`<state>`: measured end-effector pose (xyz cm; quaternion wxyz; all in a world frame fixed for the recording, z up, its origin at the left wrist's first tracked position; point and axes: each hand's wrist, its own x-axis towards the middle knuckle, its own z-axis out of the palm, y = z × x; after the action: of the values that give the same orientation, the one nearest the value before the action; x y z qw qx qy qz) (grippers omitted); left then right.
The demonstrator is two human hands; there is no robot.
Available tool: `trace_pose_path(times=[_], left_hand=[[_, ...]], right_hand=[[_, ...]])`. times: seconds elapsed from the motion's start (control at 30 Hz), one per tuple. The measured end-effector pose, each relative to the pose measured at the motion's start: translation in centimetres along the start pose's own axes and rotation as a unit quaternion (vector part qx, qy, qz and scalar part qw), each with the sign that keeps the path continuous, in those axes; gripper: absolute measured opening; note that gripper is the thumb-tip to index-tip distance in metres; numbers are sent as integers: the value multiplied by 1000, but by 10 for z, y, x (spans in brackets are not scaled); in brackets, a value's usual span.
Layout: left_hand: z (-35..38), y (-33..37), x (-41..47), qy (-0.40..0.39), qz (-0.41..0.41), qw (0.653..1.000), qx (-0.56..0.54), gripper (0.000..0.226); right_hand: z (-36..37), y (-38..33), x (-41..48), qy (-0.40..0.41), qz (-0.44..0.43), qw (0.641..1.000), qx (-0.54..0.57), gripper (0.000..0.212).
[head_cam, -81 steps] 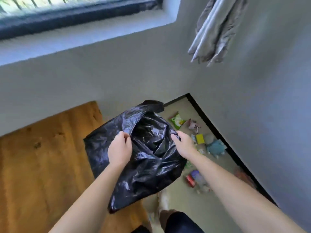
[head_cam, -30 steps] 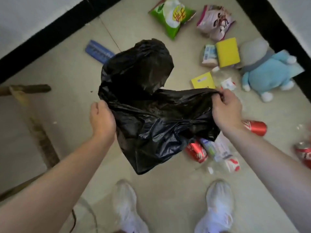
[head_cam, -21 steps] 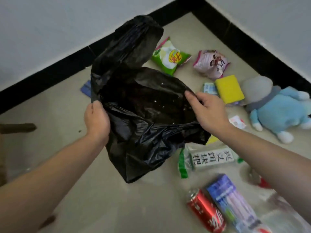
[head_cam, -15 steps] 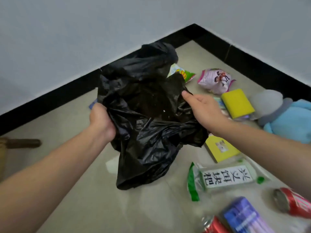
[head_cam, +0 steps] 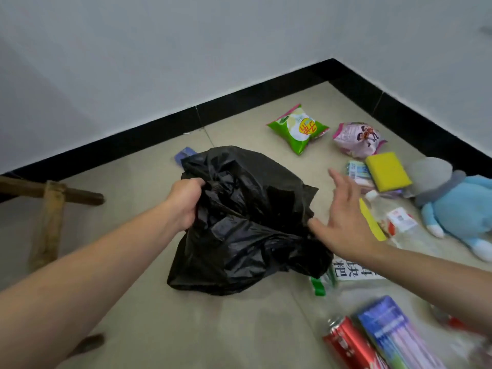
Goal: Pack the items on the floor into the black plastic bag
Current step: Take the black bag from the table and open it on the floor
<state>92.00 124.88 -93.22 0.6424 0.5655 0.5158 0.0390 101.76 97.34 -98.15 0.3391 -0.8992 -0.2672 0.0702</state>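
A person crouching in the corner of a tiled room grips the bunched rim of a black plastic bag [head_cam: 247,222] in the left hand [head_cam: 186,202], fingers curled tight into the film, apparently to keep the mouth lifted while the bag's lower end slumps on the floor [head_cam: 133,262]. The right hand [head_cam: 346,222] holds nothing: its fingers are spread and straight, just beside the bag's right edge and above the scattered items, seemingly free to pick the first one; whether the thumb touches the plastic cannot be told. No item shows inside the bag, so packing looks barely begun. Within reach lie a yellow sponge [head_cam: 387,171], a clear bottle [head_cam: 399,225] and a labelled clear packet [head_cam: 346,272] partly under the bag's corner. Farther off sit a green snack packet [head_cam: 298,127], a pink snack packet [head_cam: 356,138] and a blue plush toy [head_cam: 458,209]; a red can [head_cam: 348,344] lies nearest the camera.
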Motion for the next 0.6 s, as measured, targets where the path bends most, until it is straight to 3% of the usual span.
trace_pose_path(times=[0.07, 0.17, 0.23, 0.33, 0.43, 0.5, 0.53, 0.6], left_hand=[[4, -2, -13, -12, 34, 999, 6, 26], [12, -9, -27, -20, 97, 995, 6, 30], [14, -16, -33, -5, 136, 989, 51, 41], [5, -25, -38, -21, 281, 944, 169, 50], [-12, -26, -42, -65, 392, 860, 321, 58], [-19, -30, -36, -78, 415, 815, 397, 61], [-20, -32, -35, -80, 409, 813, 406, 54], [-22, -37, -26, -86, 368, 845, 377, 56]], right_hand=[[5, -15, -8, -2, -141, 989, -48, 106], [22, -25, -7, -102, -110, 984, -98, 122], [30, -22, -3, -163, -70, 977, -116, 103], [23, -15, 13, -145, -42, 984, -99, 23], [0, -24, 36, -53, 45, 997, -21, 20], [-14, -36, 47, -83, 96, 990, 62, 21], [-22, -43, 49, -125, 125, 980, 93, 19], [-38, -47, 50, -222, 197, 933, 203, 24]])
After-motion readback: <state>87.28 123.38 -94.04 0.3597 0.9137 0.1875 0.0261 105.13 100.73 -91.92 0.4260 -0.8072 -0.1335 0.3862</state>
